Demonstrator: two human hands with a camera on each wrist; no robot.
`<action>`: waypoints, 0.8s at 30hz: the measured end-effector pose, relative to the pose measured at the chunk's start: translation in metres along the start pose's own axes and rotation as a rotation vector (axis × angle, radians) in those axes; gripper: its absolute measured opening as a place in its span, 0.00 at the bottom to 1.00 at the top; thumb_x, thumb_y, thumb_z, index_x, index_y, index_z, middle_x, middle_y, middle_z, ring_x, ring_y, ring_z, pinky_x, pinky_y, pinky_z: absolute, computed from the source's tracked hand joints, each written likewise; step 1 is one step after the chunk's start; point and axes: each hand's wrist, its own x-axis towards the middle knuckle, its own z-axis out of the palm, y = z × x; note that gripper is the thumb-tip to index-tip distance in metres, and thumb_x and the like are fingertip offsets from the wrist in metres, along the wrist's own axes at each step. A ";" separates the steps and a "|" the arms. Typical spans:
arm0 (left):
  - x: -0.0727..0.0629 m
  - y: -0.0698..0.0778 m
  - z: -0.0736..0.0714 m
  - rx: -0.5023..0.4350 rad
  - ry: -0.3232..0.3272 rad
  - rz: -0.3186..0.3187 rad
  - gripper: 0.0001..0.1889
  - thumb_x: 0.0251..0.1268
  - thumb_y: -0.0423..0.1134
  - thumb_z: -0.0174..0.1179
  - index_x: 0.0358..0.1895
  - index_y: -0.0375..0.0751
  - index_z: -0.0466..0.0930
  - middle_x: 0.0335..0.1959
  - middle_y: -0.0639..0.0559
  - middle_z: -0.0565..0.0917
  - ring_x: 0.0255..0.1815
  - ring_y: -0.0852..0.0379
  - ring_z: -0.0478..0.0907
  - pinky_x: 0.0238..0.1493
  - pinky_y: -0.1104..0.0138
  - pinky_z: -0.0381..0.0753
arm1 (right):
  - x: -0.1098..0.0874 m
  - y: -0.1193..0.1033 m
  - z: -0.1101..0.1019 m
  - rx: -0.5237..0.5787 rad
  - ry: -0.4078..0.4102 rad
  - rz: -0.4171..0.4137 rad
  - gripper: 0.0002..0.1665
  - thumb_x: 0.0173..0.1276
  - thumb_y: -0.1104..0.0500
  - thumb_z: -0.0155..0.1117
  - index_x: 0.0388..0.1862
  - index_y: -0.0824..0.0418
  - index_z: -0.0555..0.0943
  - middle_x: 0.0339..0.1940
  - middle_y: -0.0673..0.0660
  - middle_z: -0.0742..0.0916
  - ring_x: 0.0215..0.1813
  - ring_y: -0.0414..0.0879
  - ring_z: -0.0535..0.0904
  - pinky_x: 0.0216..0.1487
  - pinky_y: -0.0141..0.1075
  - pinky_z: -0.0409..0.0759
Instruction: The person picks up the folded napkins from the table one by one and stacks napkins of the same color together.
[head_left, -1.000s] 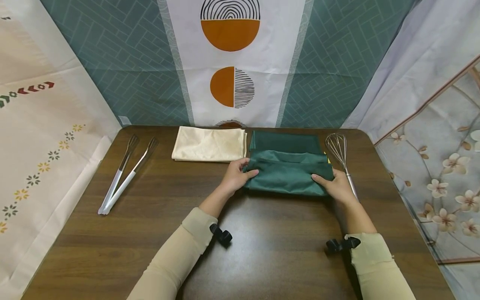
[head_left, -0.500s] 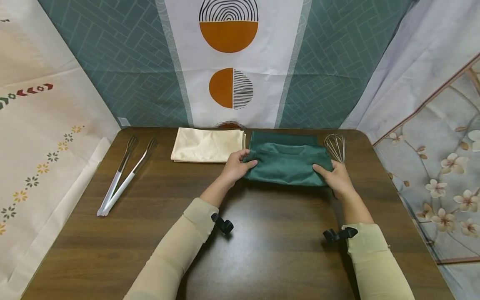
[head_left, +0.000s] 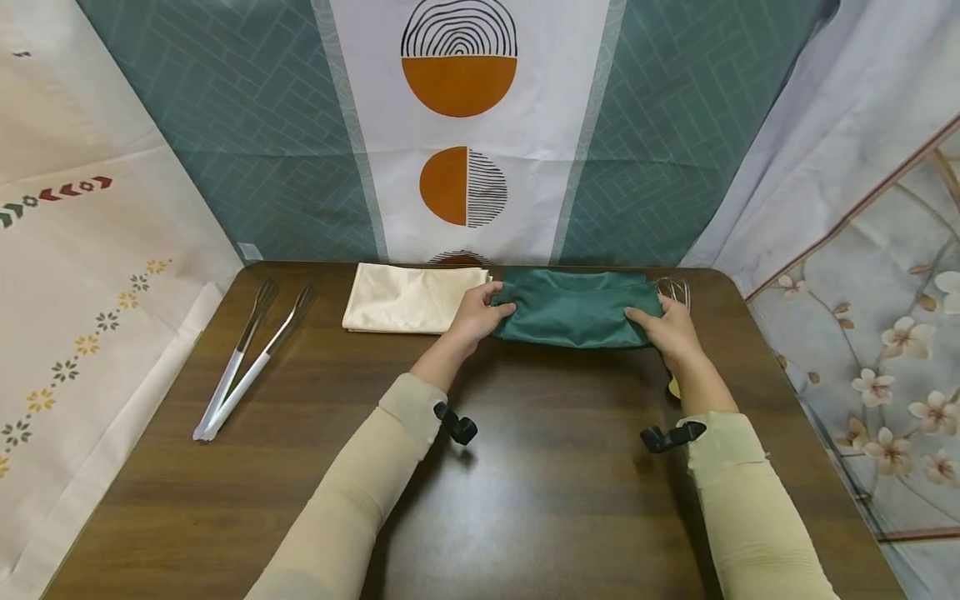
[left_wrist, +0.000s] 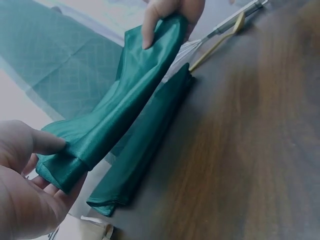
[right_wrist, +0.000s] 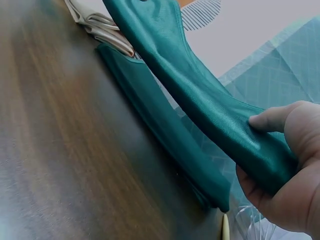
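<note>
Both hands hold a folded green satin cloth (head_left: 574,312) by its two ends, off the table. The left hand (head_left: 476,317) pinches its left end, thumb on top and fingers beneath. At the other end the right hand (head_left: 672,335) grips it the same way. Below it a second folded green cloth (left_wrist: 145,150) lies on the table, apart from the raised one in both wrist views and covered by it in the head view. A folded cream cloth (head_left: 414,297) lies just left of the green ones, near the left hand.
Metal tongs (head_left: 243,375) with pale handles lie at the left of the brown table (head_left: 555,467). A wire whisk (head_left: 679,289) is at the right, partly behind the right hand. A yellow utensil (left_wrist: 215,49) lies between it and the lower cloth. Patterned fabric hangs behind.
The two hands have carried the held green cloth away from the person, toward the back edge. In the head view it now covers the lower green cloth, which showed behind it earlier.
</note>
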 end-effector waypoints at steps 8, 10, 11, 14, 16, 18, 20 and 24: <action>0.015 0.001 0.007 0.039 0.039 0.008 0.26 0.75 0.34 0.59 0.74 0.42 0.68 0.75 0.45 0.66 0.80 0.46 0.55 0.75 0.54 0.61 | 0.020 0.000 0.003 0.039 0.055 -0.017 0.31 0.74 0.55 0.65 0.69 0.70 0.72 0.41 0.38 0.82 0.40 0.32 0.79 0.40 0.23 0.78; 0.019 0.001 0.009 0.045 0.047 0.007 0.27 0.75 0.34 0.58 0.74 0.42 0.68 0.76 0.45 0.65 0.80 0.46 0.55 0.75 0.54 0.61 | 0.025 0.001 0.003 0.037 0.069 -0.013 0.30 0.74 0.56 0.65 0.69 0.70 0.73 0.42 0.40 0.81 0.41 0.33 0.78 0.41 0.23 0.78; 0.022 0.001 0.010 0.049 0.055 0.007 0.26 0.75 0.34 0.58 0.74 0.42 0.68 0.76 0.45 0.65 0.79 0.46 0.55 0.75 0.54 0.62 | 0.028 0.001 0.004 0.036 0.075 -0.008 0.30 0.74 0.56 0.65 0.69 0.69 0.73 0.44 0.41 0.81 0.42 0.33 0.77 0.41 0.23 0.77; 0.028 -0.001 0.012 0.055 0.081 0.003 0.26 0.75 0.33 0.59 0.74 0.42 0.69 0.77 0.44 0.65 0.79 0.46 0.56 0.74 0.54 0.63 | 0.034 0.001 0.003 0.015 0.083 0.012 0.31 0.75 0.55 0.65 0.70 0.69 0.72 0.52 0.49 0.81 0.45 0.35 0.76 0.44 0.25 0.77; 0.033 -0.003 0.013 0.069 0.097 0.003 0.26 0.74 0.33 0.59 0.74 0.42 0.69 0.76 0.44 0.66 0.79 0.46 0.57 0.73 0.54 0.65 | 0.038 0.002 0.003 -0.002 0.083 0.028 0.31 0.75 0.54 0.64 0.71 0.68 0.72 0.58 0.56 0.80 0.49 0.38 0.76 0.47 0.27 0.76; 0.036 -0.005 0.014 0.086 0.113 0.012 0.26 0.74 0.32 0.59 0.73 0.42 0.70 0.75 0.44 0.67 0.78 0.45 0.59 0.73 0.54 0.66 | 0.041 0.004 0.003 -0.032 0.087 0.036 0.31 0.76 0.54 0.63 0.71 0.68 0.72 0.63 0.62 0.78 0.53 0.43 0.75 0.50 0.29 0.75; 0.038 -0.006 0.017 0.118 0.127 0.022 0.26 0.74 0.32 0.60 0.73 0.41 0.71 0.74 0.43 0.69 0.77 0.45 0.61 0.72 0.54 0.67 | 0.044 0.007 0.003 -0.068 0.092 0.043 0.31 0.76 0.54 0.63 0.72 0.67 0.71 0.67 0.65 0.77 0.59 0.50 0.73 0.55 0.34 0.74; 0.042 -0.005 0.022 0.177 0.155 0.038 0.25 0.73 0.32 0.60 0.72 0.40 0.72 0.72 0.43 0.72 0.75 0.46 0.64 0.71 0.54 0.68 | 0.049 0.011 0.002 -0.126 0.105 0.046 0.29 0.78 0.56 0.60 0.71 0.69 0.71 0.66 0.67 0.76 0.62 0.56 0.71 0.56 0.38 0.73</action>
